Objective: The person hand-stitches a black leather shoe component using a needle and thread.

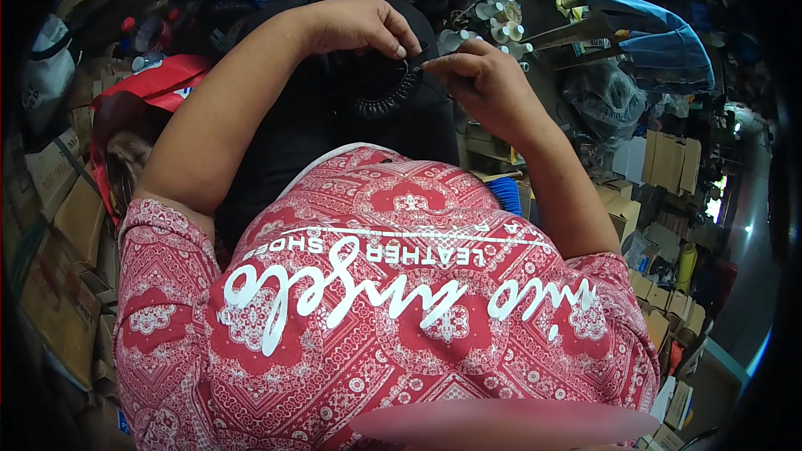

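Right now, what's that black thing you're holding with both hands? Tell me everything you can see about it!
It is a black shoe, dark and matte like leather or rubber, lying on the lap in front of the red patterned shirt. Along its curved edge runs a row of small ridges or stitches. The left hand grips it from above with bent fingers, and the right hand pinches at its rim, seemingly pulling a thin thread. Most of it is too dark to make out.

A crowded shoemaking workshop: stacked cardboard boxes (58, 225) at nine o'clock, more boxes (668, 163) at three, thread spools (501, 21) (white, clustered) at twelve.
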Action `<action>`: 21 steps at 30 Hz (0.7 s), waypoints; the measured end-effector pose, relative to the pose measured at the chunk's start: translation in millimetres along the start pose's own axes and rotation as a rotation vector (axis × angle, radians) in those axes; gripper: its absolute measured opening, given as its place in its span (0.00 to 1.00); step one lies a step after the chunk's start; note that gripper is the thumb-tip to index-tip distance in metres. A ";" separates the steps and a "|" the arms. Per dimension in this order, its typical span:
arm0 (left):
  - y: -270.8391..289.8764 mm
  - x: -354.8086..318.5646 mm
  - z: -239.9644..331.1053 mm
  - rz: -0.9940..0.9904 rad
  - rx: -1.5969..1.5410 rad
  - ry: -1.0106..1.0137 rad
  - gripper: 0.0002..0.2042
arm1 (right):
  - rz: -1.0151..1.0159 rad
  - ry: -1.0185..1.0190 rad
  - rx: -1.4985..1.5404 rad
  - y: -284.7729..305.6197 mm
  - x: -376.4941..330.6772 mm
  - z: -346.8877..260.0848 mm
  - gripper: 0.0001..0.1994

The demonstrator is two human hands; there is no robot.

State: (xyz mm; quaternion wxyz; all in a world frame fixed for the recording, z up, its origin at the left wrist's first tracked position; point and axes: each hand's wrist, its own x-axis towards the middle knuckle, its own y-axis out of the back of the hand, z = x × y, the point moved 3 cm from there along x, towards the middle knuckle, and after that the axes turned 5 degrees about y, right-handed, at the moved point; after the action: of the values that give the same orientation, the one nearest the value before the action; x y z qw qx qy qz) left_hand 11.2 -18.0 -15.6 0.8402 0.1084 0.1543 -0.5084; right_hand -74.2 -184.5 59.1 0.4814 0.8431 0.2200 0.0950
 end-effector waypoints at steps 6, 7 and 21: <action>-2.9 9.3 0.7 -0.009 0.103 -0.117 0.12 | -0.127 -0.034 0.236 -4.6 9.3 33.1 0.11; -4.1 6.2 3.4 0.001 0.103 -0.092 0.13 | -0.127 -0.035 0.238 -5.2 9.6 41.0 0.11; -16.8 13.3 14.1 -0.035 0.316 -0.133 0.13 | -0.385 -0.207 0.813 -26.8 -0.9 88.9 0.12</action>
State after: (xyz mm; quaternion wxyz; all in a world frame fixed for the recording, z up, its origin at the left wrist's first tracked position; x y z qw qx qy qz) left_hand 4.1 -41.4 -7.8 0.8121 0.2026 0.0182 -0.5470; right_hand -49.4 -241.6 -9.9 0.1399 0.9124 0.3427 -0.1748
